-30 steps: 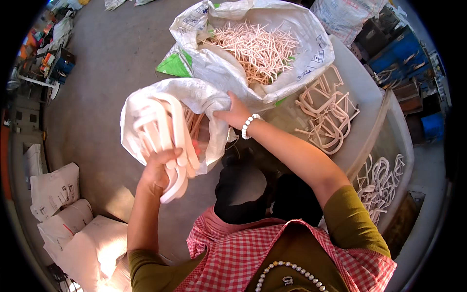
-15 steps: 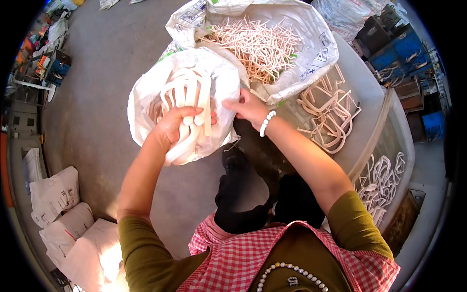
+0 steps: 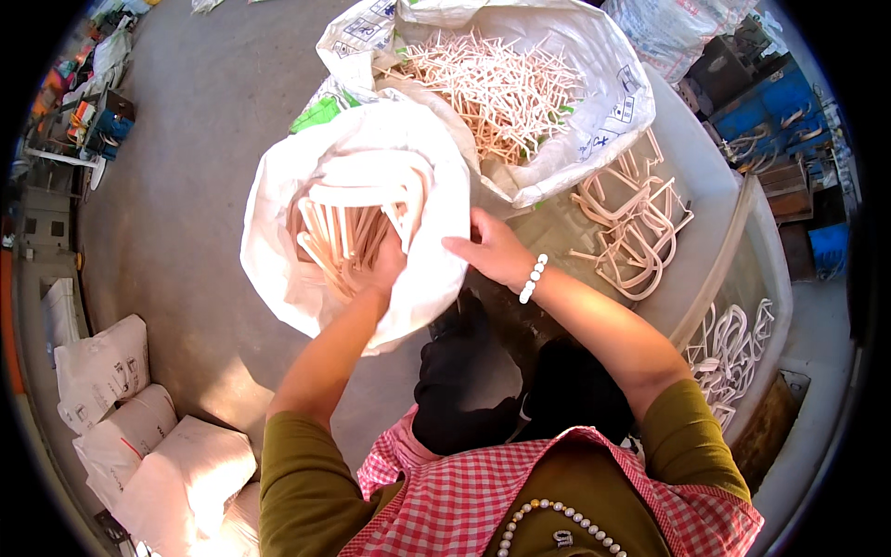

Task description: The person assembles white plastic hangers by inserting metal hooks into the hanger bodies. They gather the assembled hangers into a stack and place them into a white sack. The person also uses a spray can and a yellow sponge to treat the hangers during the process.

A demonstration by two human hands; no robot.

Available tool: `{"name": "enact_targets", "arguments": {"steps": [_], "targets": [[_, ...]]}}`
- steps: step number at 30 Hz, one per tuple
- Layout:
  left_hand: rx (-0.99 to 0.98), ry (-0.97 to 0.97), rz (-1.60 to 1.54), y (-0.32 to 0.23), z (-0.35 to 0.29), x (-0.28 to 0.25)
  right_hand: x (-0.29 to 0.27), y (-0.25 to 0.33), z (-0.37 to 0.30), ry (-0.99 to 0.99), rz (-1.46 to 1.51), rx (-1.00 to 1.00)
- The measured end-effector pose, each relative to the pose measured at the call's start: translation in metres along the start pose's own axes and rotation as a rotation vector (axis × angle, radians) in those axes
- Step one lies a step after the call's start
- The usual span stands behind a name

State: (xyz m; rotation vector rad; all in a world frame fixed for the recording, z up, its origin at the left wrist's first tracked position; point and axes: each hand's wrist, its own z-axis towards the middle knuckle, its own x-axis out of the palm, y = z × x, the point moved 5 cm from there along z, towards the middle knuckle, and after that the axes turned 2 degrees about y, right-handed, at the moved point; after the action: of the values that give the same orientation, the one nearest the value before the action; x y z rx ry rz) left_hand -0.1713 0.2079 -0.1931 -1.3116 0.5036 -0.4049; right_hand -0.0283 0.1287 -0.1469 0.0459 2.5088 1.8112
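A white woven sack (image 3: 269, 237) stands before me, its mouth open, with a bundle of pale pink, U-shaped plastic handle-like pieces (image 3: 348, 227) inside. My left hand (image 3: 379, 267) reaches down into the sack against these pieces; its fingers are hidden among them, so I cannot tell whether it grips any. At the sack's right rim is my right hand (image 3: 494, 249), wearing a white bead bracelet. Its thumb shows on the near side of the rim and the other fingers go behind, pinching the sack's edge.
Behind stands a larger sack (image 3: 603, 84) full of thin pale sticks (image 3: 492, 88). A big grey tub (image 3: 682, 176) on the right holds looped pale pieces (image 3: 631, 227), with white looped parts (image 3: 729, 357) in another section. Filled bags (image 3: 181, 478) lie at lower left.
My left hand has moved down and right into the sack, and the bundle it held now lies inside. The right hand stays at the rim, shifted slightly right and down.
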Motion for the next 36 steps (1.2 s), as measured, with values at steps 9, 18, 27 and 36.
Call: {"name": "enact_targets", "arguments": {"steps": [9, 18, 27, 36], "targets": [[-0.484, 0.212, -0.015, 0.051, -0.054, 0.023, -0.035, 0.0, 0.052, -0.288, 0.105, -0.049], [-0.957, 0.438, -0.519, 0.202, -0.007, 0.075, -0.016, 0.081, 0.037, -0.364, -0.323, -0.44], [-0.803, 0.224, 0.429, 0.119, 0.012, 0.066, -0.037, 0.056, 0.035, -0.347, -0.283, -0.377], [-0.615, 0.075, 0.546, 0.053, 0.007, 0.047, -0.032, 0.058, 0.033, -0.288, -0.297, -0.317]]}}
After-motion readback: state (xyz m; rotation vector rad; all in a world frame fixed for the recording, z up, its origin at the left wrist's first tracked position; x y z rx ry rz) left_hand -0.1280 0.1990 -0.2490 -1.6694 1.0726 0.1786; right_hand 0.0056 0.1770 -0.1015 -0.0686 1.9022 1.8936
